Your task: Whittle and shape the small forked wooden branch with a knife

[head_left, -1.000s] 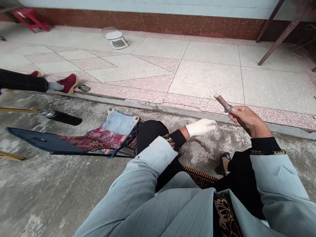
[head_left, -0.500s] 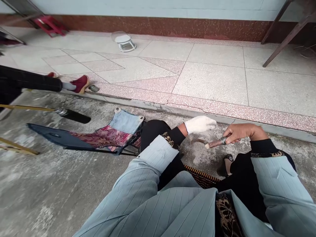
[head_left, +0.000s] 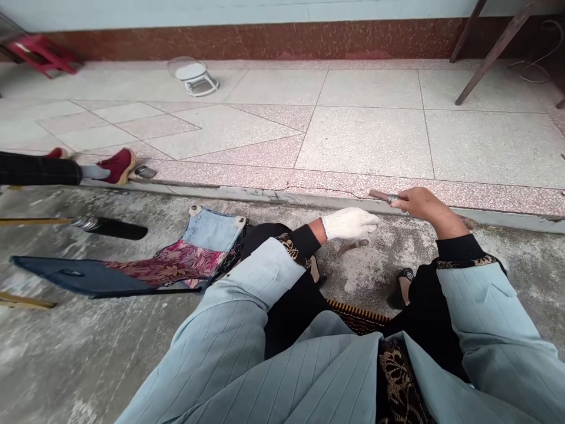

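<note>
Fingers (head_left: pixel 399 204) of the bare right hand (head_left: pixel 424 203) are closed around a brown stick (head_left: pixel 378 194), right of centre in the frame; its front end points left, and a coil of wire (head_left: pixel 391 199) is wound round it just beside the fingertips. The left hand (head_left: pixel 351 224), in a white knitted glove, is near the middle of the frame, to the left of the stick and apart from it. Its fingers are bent and reach toward the right, but whether they grip anything I cannot tell. Just below the glove, a short brown piece (head_left: pixel 353 247) lies on the grey concrete (head_left: pixel 375 274).

Across the middle of the frame runs the edge of a tiled step (head_left: pixel 362 135). At left centre is a low folding chair (head_left: pixel 194 253) with a flowered seat. Another person's red shoe (head_left: pixel 118 166) is on the step at the left, beside a small metal object (head_left: pixel 145 172). A white stool (head_left: pixel 194 75) is at upper left, a red stool (head_left: pixel 43 54) in the upper left corner, and slanting wooden legs (head_left: pixel 494 56) at upper right
</note>
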Action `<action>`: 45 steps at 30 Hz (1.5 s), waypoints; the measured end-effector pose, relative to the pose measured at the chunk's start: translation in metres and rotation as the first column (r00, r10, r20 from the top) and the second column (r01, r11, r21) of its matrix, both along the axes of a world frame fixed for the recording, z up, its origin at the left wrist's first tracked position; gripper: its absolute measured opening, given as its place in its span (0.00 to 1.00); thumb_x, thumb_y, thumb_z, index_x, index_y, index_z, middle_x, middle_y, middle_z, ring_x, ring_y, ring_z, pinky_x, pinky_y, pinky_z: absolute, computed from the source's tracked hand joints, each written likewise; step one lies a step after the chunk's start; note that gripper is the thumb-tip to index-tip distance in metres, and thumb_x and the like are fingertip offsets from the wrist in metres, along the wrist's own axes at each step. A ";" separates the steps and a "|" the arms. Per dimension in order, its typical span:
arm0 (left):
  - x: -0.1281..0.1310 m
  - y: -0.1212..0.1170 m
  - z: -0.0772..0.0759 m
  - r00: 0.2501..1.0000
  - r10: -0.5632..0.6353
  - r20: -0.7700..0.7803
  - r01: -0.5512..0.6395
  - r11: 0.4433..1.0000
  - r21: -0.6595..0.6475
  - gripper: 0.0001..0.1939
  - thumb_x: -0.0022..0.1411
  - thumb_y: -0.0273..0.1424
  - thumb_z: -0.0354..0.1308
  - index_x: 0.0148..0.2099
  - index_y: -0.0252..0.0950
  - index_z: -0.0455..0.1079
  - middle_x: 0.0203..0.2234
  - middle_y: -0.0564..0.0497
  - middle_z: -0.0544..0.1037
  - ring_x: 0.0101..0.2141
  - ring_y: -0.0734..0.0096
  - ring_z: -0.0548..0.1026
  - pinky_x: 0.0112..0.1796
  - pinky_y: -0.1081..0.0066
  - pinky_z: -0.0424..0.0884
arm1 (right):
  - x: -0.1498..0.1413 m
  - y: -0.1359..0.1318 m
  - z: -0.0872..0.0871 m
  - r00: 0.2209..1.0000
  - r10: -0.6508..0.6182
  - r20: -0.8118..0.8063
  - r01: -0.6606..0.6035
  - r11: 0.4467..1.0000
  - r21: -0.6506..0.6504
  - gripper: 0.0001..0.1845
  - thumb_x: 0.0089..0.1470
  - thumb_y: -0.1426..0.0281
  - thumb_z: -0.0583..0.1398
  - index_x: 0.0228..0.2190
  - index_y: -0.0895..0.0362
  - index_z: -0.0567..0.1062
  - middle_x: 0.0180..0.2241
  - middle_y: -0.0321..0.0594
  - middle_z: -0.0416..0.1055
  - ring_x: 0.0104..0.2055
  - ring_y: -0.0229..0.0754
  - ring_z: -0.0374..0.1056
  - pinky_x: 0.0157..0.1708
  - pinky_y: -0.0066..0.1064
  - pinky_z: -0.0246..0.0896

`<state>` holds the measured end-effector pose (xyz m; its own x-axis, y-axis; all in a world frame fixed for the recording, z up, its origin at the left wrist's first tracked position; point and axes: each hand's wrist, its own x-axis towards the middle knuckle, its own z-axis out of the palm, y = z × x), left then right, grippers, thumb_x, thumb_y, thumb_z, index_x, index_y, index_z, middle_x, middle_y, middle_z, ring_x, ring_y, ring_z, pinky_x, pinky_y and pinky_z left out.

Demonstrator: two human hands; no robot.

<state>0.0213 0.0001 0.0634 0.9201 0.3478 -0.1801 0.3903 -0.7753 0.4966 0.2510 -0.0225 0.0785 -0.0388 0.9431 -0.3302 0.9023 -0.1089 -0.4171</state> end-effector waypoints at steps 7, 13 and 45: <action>-0.009 0.012 0.004 0.969 0.184 0.163 -0.168 0.980 -0.109 0.13 0.66 0.34 0.45 0.41 0.36 0.70 0.33 0.53 0.75 0.33 0.72 0.71 0.34 0.74 0.62 | -0.009 -0.018 0.020 0.690 0.287 -0.665 -0.620 0.709 -0.336 0.18 0.46 0.55 0.64 0.30 0.58 0.77 0.20 0.33 0.67 0.22 0.33 0.59 0.24 0.27 0.52; -0.010 -0.003 -0.005 0.968 0.237 0.076 -0.226 0.965 -0.136 0.15 0.66 0.37 0.44 0.37 0.36 0.69 0.27 0.53 0.73 0.27 0.72 0.68 0.29 0.73 0.59 | -0.009 -0.010 0.021 0.686 -0.016 -0.727 0.065 0.997 0.039 0.22 0.51 0.52 0.59 0.24 0.60 0.71 0.20 0.35 0.65 0.19 0.31 0.56 0.20 0.26 0.49; -0.032 0.000 -0.016 0.978 0.183 0.104 -0.189 0.980 0.054 0.11 0.66 0.34 0.47 0.40 0.38 0.71 0.32 0.52 0.76 0.32 0.71 0.70 0.31 0.74 0.59 | -0.025 -0.008 -0.005 0.787 0.334 -0.518 -0.593 0.642 -0.487 0.18 0.47 0.54 0.63 0.29 0.57 0.78 0.19 0.35 0.68 0.21 0.34 0.59 0.23 0.28 0.53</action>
<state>-0.0105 0.0002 0.0473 0.8504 0.5222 -0.0645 0.4825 -0.7249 0.4917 0.2260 -0.0301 0.0739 -0.6456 0.3644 -0.6712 0.7042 -0.0560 -0.7078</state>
